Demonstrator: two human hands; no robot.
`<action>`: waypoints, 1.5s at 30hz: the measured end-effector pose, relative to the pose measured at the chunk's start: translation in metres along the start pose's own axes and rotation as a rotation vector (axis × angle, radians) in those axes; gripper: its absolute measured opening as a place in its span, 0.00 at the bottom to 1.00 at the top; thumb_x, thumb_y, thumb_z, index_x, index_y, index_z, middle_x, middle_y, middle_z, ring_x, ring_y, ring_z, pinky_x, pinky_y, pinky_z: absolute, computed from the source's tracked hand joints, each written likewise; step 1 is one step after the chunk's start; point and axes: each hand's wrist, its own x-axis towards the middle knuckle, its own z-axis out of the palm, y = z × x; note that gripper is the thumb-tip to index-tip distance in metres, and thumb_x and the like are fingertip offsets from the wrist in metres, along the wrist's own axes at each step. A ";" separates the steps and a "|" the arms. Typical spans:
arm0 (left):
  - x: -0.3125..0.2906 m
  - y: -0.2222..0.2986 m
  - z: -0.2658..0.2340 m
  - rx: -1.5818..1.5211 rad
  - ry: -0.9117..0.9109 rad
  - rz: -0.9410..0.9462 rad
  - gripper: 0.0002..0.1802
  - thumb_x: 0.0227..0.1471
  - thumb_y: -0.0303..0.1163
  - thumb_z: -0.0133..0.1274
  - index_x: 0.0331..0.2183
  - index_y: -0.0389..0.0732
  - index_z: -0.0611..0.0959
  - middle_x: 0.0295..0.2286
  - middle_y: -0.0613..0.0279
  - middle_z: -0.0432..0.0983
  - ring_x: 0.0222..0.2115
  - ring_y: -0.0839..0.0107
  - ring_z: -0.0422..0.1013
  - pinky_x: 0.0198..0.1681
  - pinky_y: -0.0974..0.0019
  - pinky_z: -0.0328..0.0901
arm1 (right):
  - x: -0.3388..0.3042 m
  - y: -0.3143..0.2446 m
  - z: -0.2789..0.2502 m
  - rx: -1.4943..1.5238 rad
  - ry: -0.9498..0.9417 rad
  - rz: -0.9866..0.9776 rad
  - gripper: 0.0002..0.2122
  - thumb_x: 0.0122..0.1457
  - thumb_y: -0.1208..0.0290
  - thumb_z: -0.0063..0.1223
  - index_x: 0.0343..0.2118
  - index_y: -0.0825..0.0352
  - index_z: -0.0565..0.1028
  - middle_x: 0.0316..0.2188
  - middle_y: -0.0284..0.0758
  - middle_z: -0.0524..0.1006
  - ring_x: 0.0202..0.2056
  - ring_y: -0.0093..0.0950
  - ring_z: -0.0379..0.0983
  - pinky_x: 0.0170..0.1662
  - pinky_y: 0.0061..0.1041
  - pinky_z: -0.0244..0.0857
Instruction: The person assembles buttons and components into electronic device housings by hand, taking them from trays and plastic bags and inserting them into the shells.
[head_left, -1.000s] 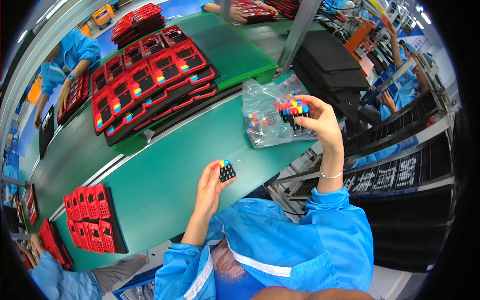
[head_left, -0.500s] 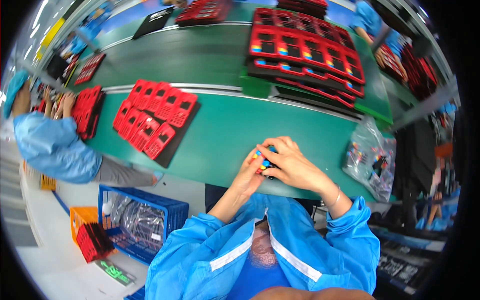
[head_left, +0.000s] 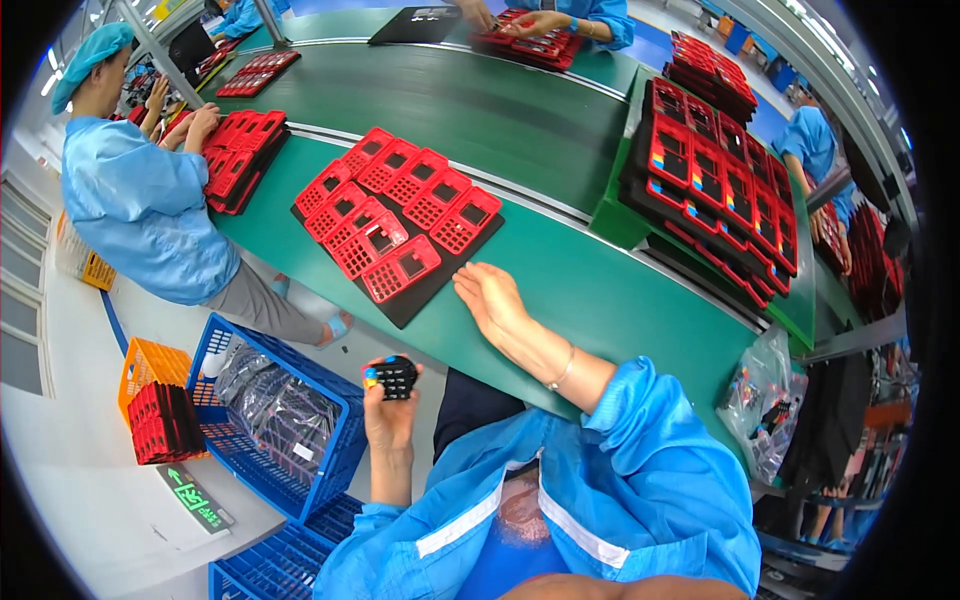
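My left hand (head_left: 388, 425) is raised beyond the table's near edge, with thumb and fingers gripping a black keypad (head_left: 397, 379) that has small dark keys and some blue and yellow ones at one side. Fingers stretched and holding nothing, my right hand (head_left: 492, 298) is over the green table, close to the corner of a black board (head_left: 425, 305). On that board lie several red phone-shaped housings (head_left: 402, 268) in two rows, each with a window and a grid of key holes. Whether my right fingertips touch the board I cannot tell.
Stacked boards of red housings (head_left: 735, 195) stand on a green raised tray at right. A clear bag of coloured keypads (head_left: 765, 400) lies at the right edge. Left of me, a co-worker (head_left: 140, 200) handles red housings; blue crates (head_left: 345, 450) sit on the floor.
My hands have come apart. The left carried the keypad left and off the table; the right moved left toward the board. The view has turned left.
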 end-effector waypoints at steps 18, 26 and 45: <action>0.014 0.053 -0.022 0.036 0.055 0.232 0.32 0.54 0.32 0.64 0.58 0.44 0.70 0.54 0.44 0.70 0.54 0.42 0.72 0.43 0.57 0.81 | 0.018 -0.034 -0.028 -0.493 0.045 0.024 0.08 0.65 0.67 0.58 0.35 0.65 0.74 0.29 0.29 0.73 0.25 0.20 0.66 0.20 0.21 0.60; 0.018 0.005 0.014 0.214 -0.061 0.061 0.35 0.51 0.35 0.66 0.58 0.45 0.70 0.53 0.45 0.72 0.52 0.44 0.74 0.41 0.57 0.79 | -0.117 -0.168 -0.212 -0.669 0.195 0.016 0.07 0.64 0.65 0.61 0.32 0.60 0.77 0.25 0.20 0.69 0.24 0.13 0.63 0.20 0.13 0.54; 0.074 -0.094 0.082 0.705 -0.421 -0.337 0.33 0.50 0.36 0.67 0.53 0.37 0.71 0.53 0.45 0.71 0.45 0.52 0.79 0.39 0.59 0.79 | -0.247 -0.110 -0.269 -2.011 0.285 -0.930 0.25 0.60 0.64 0.60 0.61 0.65 0.73 0.65 0.38 0.69 0.68 0.40 0.59 0.72 0.58 0.41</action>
